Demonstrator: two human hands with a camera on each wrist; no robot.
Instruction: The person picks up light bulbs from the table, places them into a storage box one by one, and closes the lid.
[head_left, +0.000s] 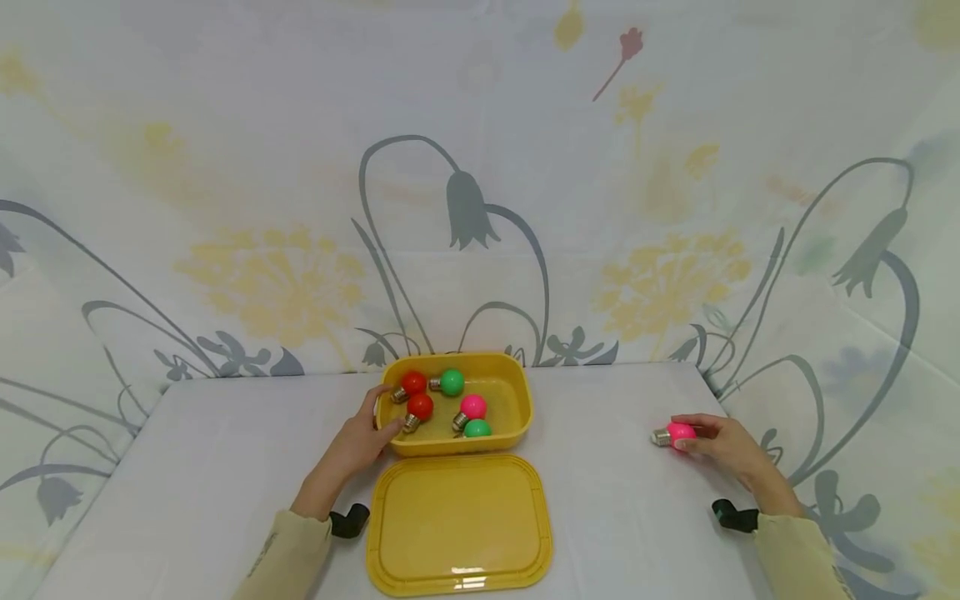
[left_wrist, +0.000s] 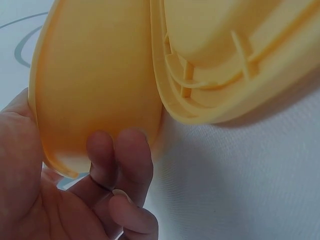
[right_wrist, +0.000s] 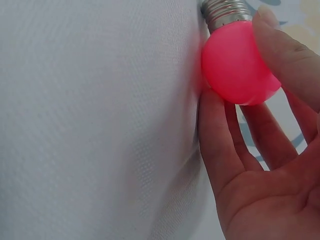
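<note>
At the left end of a yellow plastic box [head_left: 517, 417], my left hand [head_left: 356, 442] grips the wall, thumb on one side and fingers curled against the other in the left wrist view. Inside the box lie several small coloured light bulbs: two red ones, such as the red bulb [head_left: 421, 407], a green bulb [head_left: 452, 382] and another green one, plus a pink bulb [head_left: 472, 407]. Far to the right, my right hand [head_left: 723, 442] pinches another pink light bulb [right_wrist: 237, 65] between thumb and fingers, right at the tablecloth. Its metal screw base points left in the head view.
A yellow lid [head_left: 459, 525] lies flat on the white tablecloth [head_left: 607, 500], directly in front of the box and close to its near edge. Behind the table hangs a flower-printed cloth [head_left: 480, 108], which also covers both sides.
</note>
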